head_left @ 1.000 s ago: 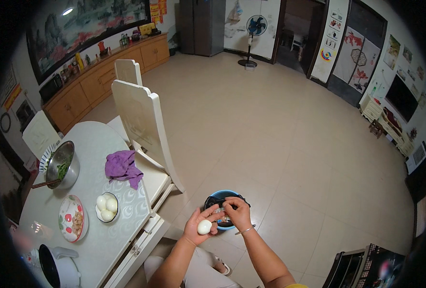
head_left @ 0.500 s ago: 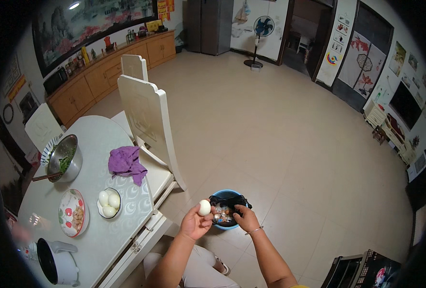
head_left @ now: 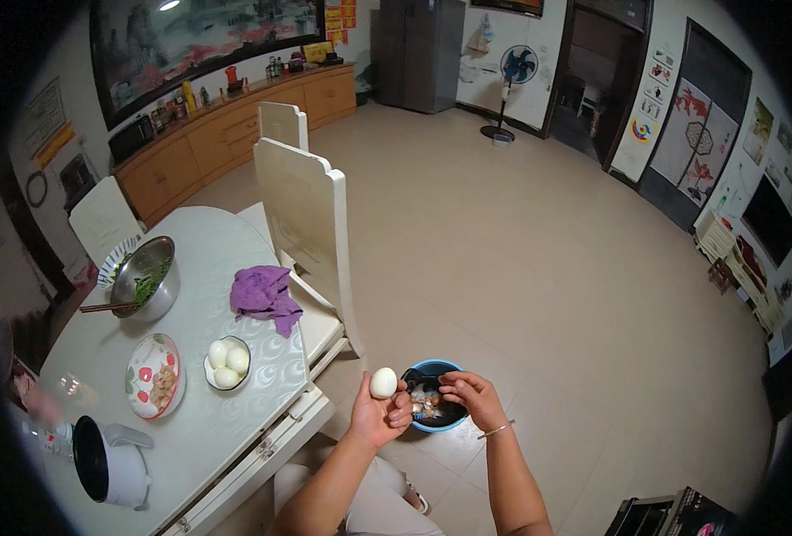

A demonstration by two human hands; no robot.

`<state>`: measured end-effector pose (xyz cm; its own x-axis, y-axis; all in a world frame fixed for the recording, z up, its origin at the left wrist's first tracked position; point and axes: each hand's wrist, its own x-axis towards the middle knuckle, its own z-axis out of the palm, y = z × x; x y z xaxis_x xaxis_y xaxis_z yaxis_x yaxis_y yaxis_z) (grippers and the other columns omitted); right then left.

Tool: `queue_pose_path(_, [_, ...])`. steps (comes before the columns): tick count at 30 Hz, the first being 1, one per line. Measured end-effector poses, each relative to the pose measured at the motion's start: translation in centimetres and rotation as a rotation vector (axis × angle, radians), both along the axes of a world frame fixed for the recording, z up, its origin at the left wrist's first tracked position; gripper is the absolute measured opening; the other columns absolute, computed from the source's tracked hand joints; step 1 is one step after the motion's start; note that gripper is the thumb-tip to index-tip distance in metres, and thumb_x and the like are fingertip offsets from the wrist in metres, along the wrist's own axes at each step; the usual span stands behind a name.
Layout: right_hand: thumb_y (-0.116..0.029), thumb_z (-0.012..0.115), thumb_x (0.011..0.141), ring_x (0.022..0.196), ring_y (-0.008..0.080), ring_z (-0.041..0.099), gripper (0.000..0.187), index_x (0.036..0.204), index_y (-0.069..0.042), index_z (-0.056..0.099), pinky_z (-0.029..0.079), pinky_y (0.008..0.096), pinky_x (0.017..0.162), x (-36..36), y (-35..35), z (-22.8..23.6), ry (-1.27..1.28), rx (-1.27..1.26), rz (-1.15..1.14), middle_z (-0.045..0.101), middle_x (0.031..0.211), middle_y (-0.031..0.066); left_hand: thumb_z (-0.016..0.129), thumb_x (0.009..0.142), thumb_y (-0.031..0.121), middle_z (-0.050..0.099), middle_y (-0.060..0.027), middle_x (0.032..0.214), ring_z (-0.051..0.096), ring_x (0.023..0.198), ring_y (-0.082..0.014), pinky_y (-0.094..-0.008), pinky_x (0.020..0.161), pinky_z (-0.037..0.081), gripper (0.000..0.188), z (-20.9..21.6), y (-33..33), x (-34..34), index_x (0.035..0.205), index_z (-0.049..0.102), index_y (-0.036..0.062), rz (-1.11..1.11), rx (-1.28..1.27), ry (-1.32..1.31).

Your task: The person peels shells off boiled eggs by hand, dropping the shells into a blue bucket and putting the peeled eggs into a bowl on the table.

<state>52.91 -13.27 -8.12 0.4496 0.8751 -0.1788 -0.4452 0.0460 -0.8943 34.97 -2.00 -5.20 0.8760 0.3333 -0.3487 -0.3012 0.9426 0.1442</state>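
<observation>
My left hand [head_left: 378, 420] is closed around a smooth white peeled egg [head_left: 383, 382], held up near the thumb and fingertips. Just right of it, my right hand [head_left: 474, 402] hovers at the right side of a blue-rimmed bin [head_left: 435, 364]. Its thumb and fingers are drawn together; whether a small piece is between them cannot be made out. A metal bangle [head_left: 496, 430] circles that wrist. The bin stands on the floor, lined with a black bag, with shell bits and wrappers inside. On the table, a small bowl [head_left: 246, 379] holds several white eggs [head_left: 236, 359].
On the pale table [head_left: 235, 429] are a purple cloth [head_left: 264, 296], a steel bowl of greens [head_left: 165, 302] with chopsticks [head_left: 110, 307], a patterned dish [head_left: 142, 409] and a white pot [head_left: 126, 473]. White chairs [head_left: 302, 210] stand along its edge. A fan [head_left: 518, 67] stands far off.
The whole view has swung a little, moving the room rightward in the picture. My right hand has lifted slightly at the bin. The egg stays in my left hand.
</observation>
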Motion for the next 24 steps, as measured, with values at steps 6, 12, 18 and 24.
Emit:
queue_pose_path(6, [-0.023,0.065,0.074,0.078,0.0249,0.061,0.022,0.074,-0.001,0.065,0.046,0.0365,0.065,-1.5,0.4,-1.4,-0.912,-0.713,-0.092,0.064,0.092,0.0134,0.032,0.086,0.064,0.043,-0.0032,0.063,0.032,0.049,-0.0118,-0.0231,0.041,0.025,0.063,-0.3,0.3,-1.7,0.093,0.054,0.0050,0.051,0.070,-0.004])
queue_pose_path(12, [-0.016,0.067,0.070,0.115,0.0416,0.042,0.065,0.129,-0.005,0.040,0.038,0.0413,0.094,-3.4,0.3,-4.5,-1.328,-0.424,-0.006,0.038,0.130,0.0267,0.031,0.094,0.050,0.052,-0.0043,0.077,0.036,0.054,-0.0098,-0.0217,0.047,0.029,0.052,0.7,1.0,-3.5,0.114,0.049,0.0060,0.074,0.292,0.076])
queue_pose_path(18, [-0.014,0.065,0.074,0.082,0.0274,0.063,0.026,0.094,0.004,0.064,0.049,0.0331,0.074,-5.1,2.2,-4.7,-0.979,-0.286,-0.050,0.065,0.088,0.0184,0.049,0.092,0.029,0.057,-0.0111,0.101,0.056,0.080,-0.0156,-0.0254,0.064,0.046,0.036,2.0,1.9,-7.4,0.121,0.045,0.0077,0.169,0.452,0.110])
queue_pose_path(24, [-0.013,0.061,0.080,0.057,0.0122,0.056,0.020,0.070,0.004,0.061,0.045,0.0259,0.056,-6.3,3.7,-5.1,-0.845,-0.333,-0.172,0.062,0.063,0.0085,0.053,0.088,0.008,0.055,-0.0073,0.102,0.057,0.085,-0.0154,-0.0254,0.067,0.046,0.040,5.8,2.8,-12.5,0.126,0.041,0.0038,0.324,0.692,0.252])
